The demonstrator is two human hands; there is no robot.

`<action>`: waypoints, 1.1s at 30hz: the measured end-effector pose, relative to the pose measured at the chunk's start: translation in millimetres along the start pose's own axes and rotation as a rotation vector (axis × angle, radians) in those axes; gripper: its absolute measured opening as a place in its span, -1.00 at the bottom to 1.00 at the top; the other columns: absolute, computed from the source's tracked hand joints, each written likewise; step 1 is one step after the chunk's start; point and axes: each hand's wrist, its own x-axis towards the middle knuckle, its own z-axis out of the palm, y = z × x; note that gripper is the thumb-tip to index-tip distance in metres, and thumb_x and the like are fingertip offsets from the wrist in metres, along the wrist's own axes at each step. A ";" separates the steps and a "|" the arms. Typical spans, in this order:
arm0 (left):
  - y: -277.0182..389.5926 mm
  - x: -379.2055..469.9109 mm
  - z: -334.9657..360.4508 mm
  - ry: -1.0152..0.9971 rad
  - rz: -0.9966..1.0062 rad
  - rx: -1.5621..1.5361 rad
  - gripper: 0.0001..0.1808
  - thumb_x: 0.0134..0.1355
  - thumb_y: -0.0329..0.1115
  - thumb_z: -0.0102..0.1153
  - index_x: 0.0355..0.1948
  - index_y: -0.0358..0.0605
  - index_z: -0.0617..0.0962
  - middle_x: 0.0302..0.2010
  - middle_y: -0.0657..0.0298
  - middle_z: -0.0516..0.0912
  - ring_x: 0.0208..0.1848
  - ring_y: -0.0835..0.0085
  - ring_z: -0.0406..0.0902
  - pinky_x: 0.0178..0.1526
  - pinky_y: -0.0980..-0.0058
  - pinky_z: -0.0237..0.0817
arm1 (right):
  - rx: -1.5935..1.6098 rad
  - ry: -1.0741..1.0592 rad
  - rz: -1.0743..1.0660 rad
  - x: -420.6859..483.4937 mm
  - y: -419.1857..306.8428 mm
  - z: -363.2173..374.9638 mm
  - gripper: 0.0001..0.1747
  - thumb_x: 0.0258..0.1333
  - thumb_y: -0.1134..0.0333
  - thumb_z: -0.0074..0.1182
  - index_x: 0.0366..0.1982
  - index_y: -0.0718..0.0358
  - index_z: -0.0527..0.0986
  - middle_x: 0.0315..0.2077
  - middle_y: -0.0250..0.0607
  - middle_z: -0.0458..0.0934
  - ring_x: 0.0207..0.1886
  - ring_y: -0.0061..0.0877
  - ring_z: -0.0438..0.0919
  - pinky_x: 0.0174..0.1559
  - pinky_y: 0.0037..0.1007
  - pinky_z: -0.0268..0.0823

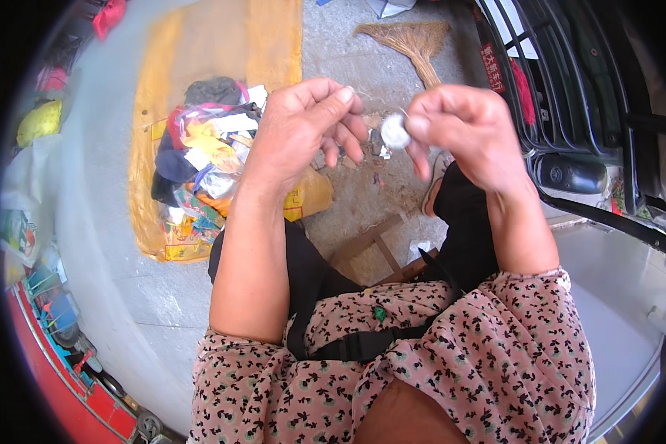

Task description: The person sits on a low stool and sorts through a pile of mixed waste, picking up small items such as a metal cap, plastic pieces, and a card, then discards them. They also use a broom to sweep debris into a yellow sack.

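Observation:
My left hand (311, 125) is raised before me, its thumb and forefinger pinched on one end of a thin, pale thread (374, 99). This thread runs across the gap to my right hand (463, 130). There, a small, round white spool (394, 132), apparently of thread, shows at the fingertips, slightly blurred. The fingers of the right hand hide part of it. Both hands are above the concrete floor, clear of my knees. Beyond the left forearm lies a heap of cloth scraps and plastic bags (213, 144).
A yellow woven plastic sheet (275, 39) lies under the heap. Ahead is a straw broom (410, 41). Black metal bars (566, 72) of a vehicle or rack rise at right. A wooden frame (369, 241) sits between my legs. Dirt and litter (374, 183) are scattered on the floor.

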 end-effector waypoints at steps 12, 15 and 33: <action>10.1 -10.8 -4.1 -0.303 -0.067 -0.350 -0.52 0.42 -0.10 -0.15 -0.36 -0.38 0.51 -0.57 -0.09 0.61 -0.73 0.39 0.53 -0.78 0.63 0.19 | -0.011 0.104 -0.062 11.8 -7.8 23.8 -0.90 0.16 0.47 0.12 -0.39 0.39 0.55 -0.61 -0.38 0.52 -0.64 -0.75 0.41 -0.60 -0.68 0.20; 7.4 -8.6 -4.9 -0.326 -0.141 -0.398 -0.56 0.43 -0.16 -0.17 -0.30 -0.42 0.50 -0.54 -0.10 0.60 -0.76 0.43 0.48 -0.80 0.62 0.18 | -0.040 0.100 -0.094 18.3 4.5 20.7 -0.89 0.20 0.45 0.10 -0.36 0.36 0.56 -0.60 -0.42 0.50 -0.62 -0.77 0.40 -0.59 -0.68 0.20; 9.4 -8.0 18.3 0.221 0.171 0.124 -0.78 0.32 -0.38 0.02 -0.44 -0.27 0.53 -0.57 0.30 0.56 -0.70 0.71 0.34 -0.68 0.70 0.14 | -0.167 0.175 0.123 24.9 -6.9 9.3 -0.65 0.23 0.51 -0.11 0.04 0.47 0.43 -0.26 -0.18 0.60 -0.43 -0.57 0.62 -0.48 -0.63 0.42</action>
